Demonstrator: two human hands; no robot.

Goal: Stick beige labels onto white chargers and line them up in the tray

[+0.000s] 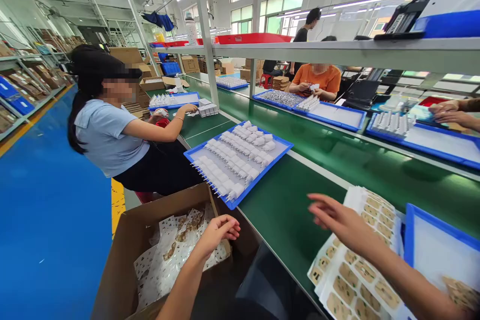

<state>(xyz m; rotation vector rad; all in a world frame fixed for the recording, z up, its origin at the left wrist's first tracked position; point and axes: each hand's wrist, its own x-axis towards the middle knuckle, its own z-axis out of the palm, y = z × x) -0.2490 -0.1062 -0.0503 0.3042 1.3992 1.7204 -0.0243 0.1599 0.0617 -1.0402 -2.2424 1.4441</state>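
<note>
The left hand (215, 232) hangs over the open cardboard box (123, 260) at seven o'clock, fingers loosely curled and holding nothing, just above the crumpled used sheets (176, 250) inside. Those sheets are thin, glossy backing paper, limp and wrinkled, which suits being dropped into a low box beside the seat.

The right hand (339, 220) reaches out at four o'clock over the fanned stack of label sheets (360, 260), fingers spread flat and empty; whether the palm touches the top sheet I cannot tell. The sheets carry rows of small tan rounded stickers on white backing and lie overlapped at the near edge of the green surface (300, 195), within easy reach.

At twelve o'clock a shallow blue tray (279, 152) holds neat rows of white plastic plugs (236, 160), hard and blocky, set angled toward the seat. A second blue tray (410, 230) sits at three o'clock. A seated co-worker (108, 130) works at ten o'clock.
</note>
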